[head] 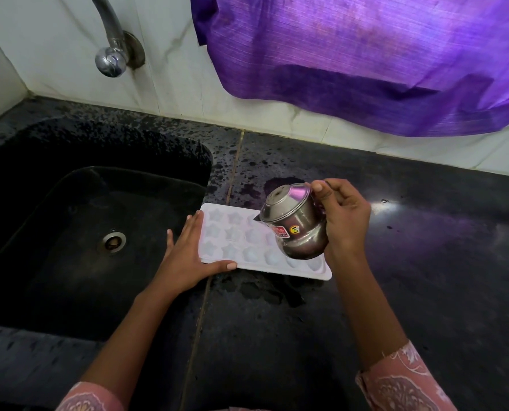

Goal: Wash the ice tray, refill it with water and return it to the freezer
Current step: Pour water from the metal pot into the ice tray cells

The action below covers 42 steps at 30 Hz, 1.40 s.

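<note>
White plastic ice tray [234,234] lies flat on the black stone table [410,262], just beside the sink [69,185], with one short end at the sink's edge. The left hand [188,256] rests against that end with fingers straight and thumb along the near rim, steadying it. The right hand [343,215] grips a small steel pot [296,229], tipped mouth-down over the tray's middle cells. Judged step: refilling, with washing apparently done. Whether water is running from the pot, or how full the cells stand, cannot be made out. The next move calls for working the pot along the unfilled cells, then a level two-handed lift. Spillage is the risk on the way to the freezer.
</note>
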{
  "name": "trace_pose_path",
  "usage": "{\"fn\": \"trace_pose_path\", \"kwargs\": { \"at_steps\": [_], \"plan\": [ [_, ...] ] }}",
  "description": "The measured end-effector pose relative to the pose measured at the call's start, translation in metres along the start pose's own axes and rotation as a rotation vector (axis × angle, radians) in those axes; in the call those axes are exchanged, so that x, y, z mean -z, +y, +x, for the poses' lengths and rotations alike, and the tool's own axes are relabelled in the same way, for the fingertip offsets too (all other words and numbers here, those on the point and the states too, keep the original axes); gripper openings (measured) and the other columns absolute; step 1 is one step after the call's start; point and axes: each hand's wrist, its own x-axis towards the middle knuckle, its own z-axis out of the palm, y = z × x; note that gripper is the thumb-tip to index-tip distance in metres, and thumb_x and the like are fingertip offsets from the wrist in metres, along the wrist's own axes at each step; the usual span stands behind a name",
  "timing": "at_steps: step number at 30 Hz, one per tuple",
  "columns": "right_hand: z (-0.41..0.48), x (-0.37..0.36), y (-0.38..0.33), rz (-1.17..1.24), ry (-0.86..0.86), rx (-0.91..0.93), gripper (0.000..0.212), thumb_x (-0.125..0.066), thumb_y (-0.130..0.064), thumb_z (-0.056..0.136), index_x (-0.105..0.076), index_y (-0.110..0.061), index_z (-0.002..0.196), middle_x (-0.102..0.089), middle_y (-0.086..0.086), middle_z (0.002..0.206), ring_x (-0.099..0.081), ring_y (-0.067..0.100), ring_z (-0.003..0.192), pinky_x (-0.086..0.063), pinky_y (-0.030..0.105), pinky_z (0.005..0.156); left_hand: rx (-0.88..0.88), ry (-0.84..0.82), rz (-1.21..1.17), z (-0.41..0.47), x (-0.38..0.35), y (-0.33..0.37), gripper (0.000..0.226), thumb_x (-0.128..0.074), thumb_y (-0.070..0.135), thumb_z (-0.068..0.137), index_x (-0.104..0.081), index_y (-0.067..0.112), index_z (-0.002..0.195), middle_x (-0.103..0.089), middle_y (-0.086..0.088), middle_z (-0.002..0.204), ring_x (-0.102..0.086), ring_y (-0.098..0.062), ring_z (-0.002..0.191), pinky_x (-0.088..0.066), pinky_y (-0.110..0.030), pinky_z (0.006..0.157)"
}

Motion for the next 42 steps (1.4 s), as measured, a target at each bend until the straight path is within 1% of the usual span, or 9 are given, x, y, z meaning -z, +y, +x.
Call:
{"fn": "trace_pose_path", "kwargs": {
  "at_steps": [8,13,16,20,25,28,32,38,42],
  "plan": [
    [-0.001,-0.015,0.0,-0.071,-0.051,0.002,0.015,-0.072,-0.011,0.076,-0.065,-0.023,0.07,-0.069,-0.011,0.062,-0.062,0.002,0.063,-0.05,0.017,0.063,-0.001,0.003,-0.003,-0.001,-0.002,-0.003,0.128,-0.053,0.085,0.052,0.004,0.024,0.149,0.001,0.008,0.158,0.013,0.006,0.135,0.021,-0.032,0.108],
    [-0.002,-0.019,0.0,-0.176,-0.066,0.023,0.016,-0.073,-0.016,0.076,-0.065,-0.028,0.068,-0.07,-0.003,0.07,-0.064,0.012,0.069,-0.053,0.032,0.072,0.0,0.011,-0.003,0.0,-0.002,-0.002,0.131,-0.048,0.088,0.048,0.005,0.024,0.149,0.002,0.01,0.158,0.014,0.007,0.135,0.021,-0.032,0.108],
    [-0.002,-0.022,0.0,-0.21,-0.08,0.035,0.014,-0.073,-0.018,0.075,-0.066,-0.028,0.069,-0.07,-0.002,0.072,-0.065,0.013,0.07,-0.054,0.035,0.074,-0.001,0.009,-0.01,-0.001,-0.002,-0.002,0.131,-0.048,0.088,0.048,0.006,0.025,0.149,0.002,0.011,0.157,0.014,0.007,0.135,0.021,-0.032,0.108],
    [-0.001,-0.023,-0.001,-0.228,-0.104,0.063,0.01,-0.073,-0.017,0.076,-0.067,-0.025,0.073,-0.07,-0.002,0.073,-0.066,0.011,0.07,-0.055,0.031,0.072,0.0,0.007,-0.002,-0.001,-0.001,-0.001,0.132,-0.053,0.088,0.049,0.005,0.024,0.149,0.001,0.009,0.158,0.014,0.006,0.135,0.021,-0.032,0.108],
    [-0.001,-0.025,-0.003,-0.249,-0.113,0.093,0.012,-0.073,-0.016,0.076,-0.066,-0.025,0.073,-0.069,-0.004,0.072,-0.065,0.008,0.07,-0.054,0.026,0.071,0.002,0.008,-0.008,-0.001,-0.001,-0.001,0.131,-0.047,0.089,0.048,0.006,0.024,0.149,0.002,0.01,0.158,0.015,0.007,0.135,0.021,-0.032,0.108],
    [-0.001,-0.026,-0.006,-0.233,-0.115,0.106,0.014,-0.073,-0.016,0.075,-0.066,-0.027,0.071,-0.068,-0.008,0.07,-0.064,0.004,0.068,-0.053,0.023,0.07,-0.003,0.001,-0.01,-0.001,-0.001,-0.001,0.131,-0.053,0.089,0.051,0.005,0.024,0.149,0.001,0.008,0.158,0.014,0.006,0.135,0.02,-0.034,0.109],
    [0.001,-0.025,-0.009,-0.236,-0.12,0.12,0.013,-0.074,-0.017,0.075,-0.066,-0.027,0.072,-0.067,-0.006,0.071,-0.063,0.006,0.069,-0.052,0.023,0.07,-0.005,0.004,-0.015,-0.001,-0.001,-0.001,0.126,-0.055,0.08,0.054,0.005,0.024,0.149,0.001,0.008,0.158,0.014,0.006,0.135,0.02,-0.034,0.109],
    [0.001,-0.025,-0.01,-0.236,-0.121,0.132,0.014,-0.073,-0.016,0.075,-0.066,-0.027,0.073,-0.068,-0.007,0.072,-0.064,0.004,0.07,-0.053,0.023,0.071,0.003,0.002,-0.013,-0.002,0.0,0.001,0.127,-0.052,0.082,0.052,0.006,0.024,0.149,0.002,0.008,0.158,0.014,0.007,0.134,0.021,-0.033,0.108],
    [0.0,-0.025,-0.008,-0.208,-0.119,0.123,0.014,-0.073,-0.014,0.075,-0.066,-0.026,0.072,-0.068,-0.008,0.071,-0.063,0.001,0.068,-0.052,0.017,0.068,-0.001,0.001,-0.016,-0.003,0.0,0.001,0.127,-0.052,0.081,0.052,0.006,0.024,0.149,0.002,0.008,0.158,0.014,0.006,0.135,0.02,-0.034,0.109]
  ]
}}
